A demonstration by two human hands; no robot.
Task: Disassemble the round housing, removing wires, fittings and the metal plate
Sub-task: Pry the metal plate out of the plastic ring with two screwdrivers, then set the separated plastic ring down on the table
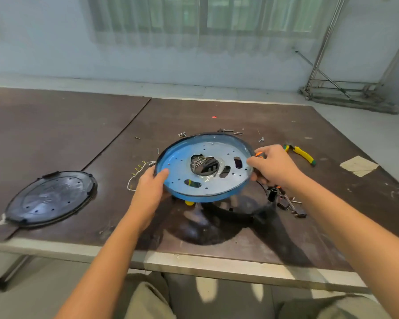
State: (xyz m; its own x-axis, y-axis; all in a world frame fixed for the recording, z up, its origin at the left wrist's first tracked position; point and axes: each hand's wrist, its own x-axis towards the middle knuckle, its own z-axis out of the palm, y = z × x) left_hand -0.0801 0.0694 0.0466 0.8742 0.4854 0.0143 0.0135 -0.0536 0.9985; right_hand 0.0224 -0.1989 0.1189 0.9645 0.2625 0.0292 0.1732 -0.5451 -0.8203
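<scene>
A round blue metal plate (180, 157) with a silver perforated face and a large centre hole is held tilted above the table. My left hand (151, 184) grips its left rim, thumb on the inner face. My right hand (273, 165) grips the right rim and also holds an orange-handled tool (260, 154) against it. Below the plate a black round housing (235, 210) lies on the table, partly hidden. Screws rest inside the plate's centre hole.
A black round lid (52, 198) lies at the left. A white wire with yellow terminals (137, 172) lies left of the plate. Loose screws (226, 131) scatter behind it. Yellow-handled pliers (301, 154) and a paper scrap (358, 165) are at the right. Black fittings (286, 201) lie under my right wrist.
</scene>
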